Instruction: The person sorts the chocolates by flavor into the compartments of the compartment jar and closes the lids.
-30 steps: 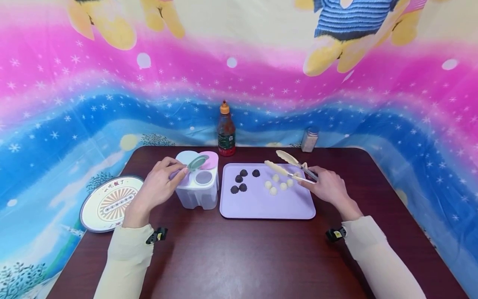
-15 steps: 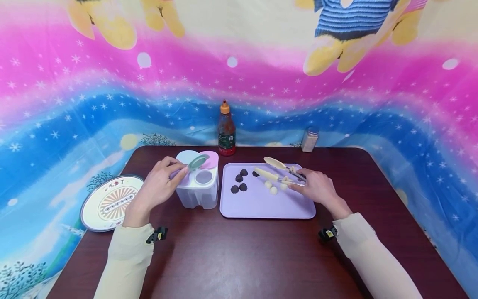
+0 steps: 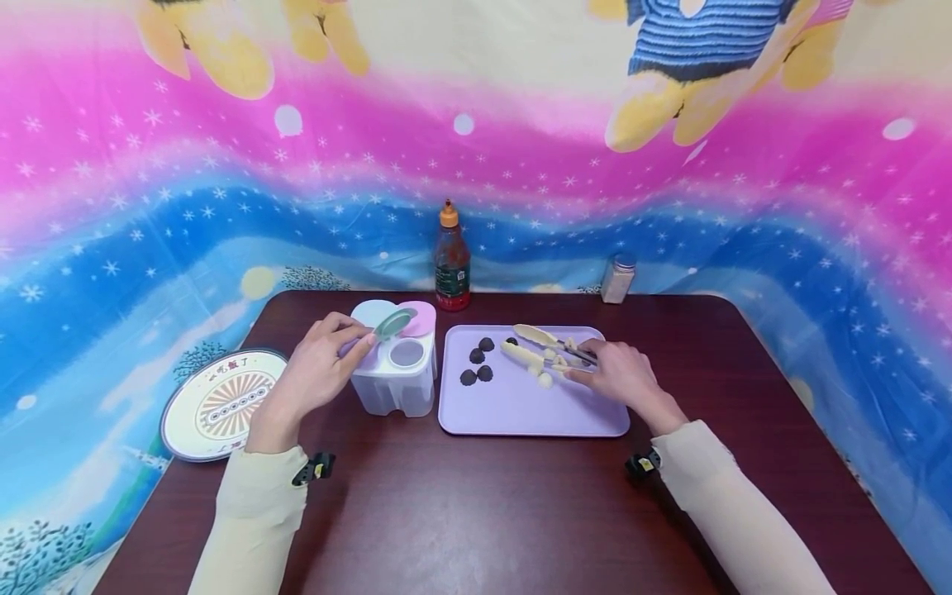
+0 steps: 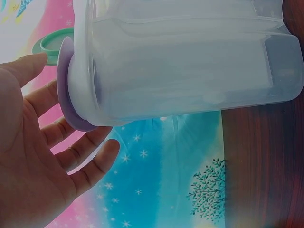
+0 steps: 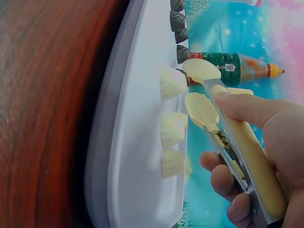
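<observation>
My left hand [image 3: 316, 364] is at a translucent container [image 3: 394, 397] with coloured round lids. Its thumb and forefinger pinch the raised green lid [image 3: 394, 324], and one round opening [image 3: 406, 354] stands uncovered. In the left wrist view the other fingers spread beside the purple lid [image 4: 71, 90]. My right hand [image 3: 621, 372] grips tongs [image 5: 242, 156] with cream tips, spread apart low over the lilac tray [image 3: 513, 417]. Small pale ridged pieces [image 5: 173, 83] lie close to the tips; the tongs partly cover them in the head view. Several dark pieces [image 3: 477, 355] sit at the tray's left.
A sauce bottle [image 3: 451, 268] with an orange cap stands behind the tray. Further right at the table's back edge is a small shaker jar [image 3: 618, 279]. An oval patterned plate [image 3: 216, 405] overhangs the left table edge. A printed cloth hangs around the table.
My right hand has moved the tongs left and lower over the tray, bringing the tips in among the pale pieces. The left hand and the green lid have stayed put.
</observation>
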Demonstrator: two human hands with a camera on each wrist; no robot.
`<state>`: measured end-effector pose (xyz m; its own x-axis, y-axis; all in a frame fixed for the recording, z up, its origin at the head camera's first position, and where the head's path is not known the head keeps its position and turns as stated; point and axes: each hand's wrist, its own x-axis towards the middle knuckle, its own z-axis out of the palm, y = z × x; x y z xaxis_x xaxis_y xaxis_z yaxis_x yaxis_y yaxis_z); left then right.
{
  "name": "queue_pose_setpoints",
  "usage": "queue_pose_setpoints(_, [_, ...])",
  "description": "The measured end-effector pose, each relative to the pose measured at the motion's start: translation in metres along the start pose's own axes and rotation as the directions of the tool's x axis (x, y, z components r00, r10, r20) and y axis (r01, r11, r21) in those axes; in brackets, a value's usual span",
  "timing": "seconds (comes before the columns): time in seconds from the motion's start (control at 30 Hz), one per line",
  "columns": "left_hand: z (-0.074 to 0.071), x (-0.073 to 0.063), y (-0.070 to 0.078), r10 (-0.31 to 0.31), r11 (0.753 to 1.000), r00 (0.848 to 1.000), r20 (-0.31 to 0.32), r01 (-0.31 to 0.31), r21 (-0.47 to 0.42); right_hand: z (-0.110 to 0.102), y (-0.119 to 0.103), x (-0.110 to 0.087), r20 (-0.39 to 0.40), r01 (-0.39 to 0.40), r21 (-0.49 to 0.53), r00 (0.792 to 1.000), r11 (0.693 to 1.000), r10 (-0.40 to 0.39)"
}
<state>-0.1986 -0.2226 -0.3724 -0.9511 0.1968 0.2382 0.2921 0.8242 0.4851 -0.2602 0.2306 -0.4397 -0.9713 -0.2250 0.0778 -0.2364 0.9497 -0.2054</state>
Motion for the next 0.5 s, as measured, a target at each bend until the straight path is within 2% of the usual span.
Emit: queue_pose_setpoints(0.5, [0.0008, 0.0000, -0.0008, 0.002, 1.000, 1.000, -0.004, -0.002, 0.006, 0.0016, -0.0073, 0.0011, 0.017, -0.007, 0.012, 1.000, 1.000, 0.006])
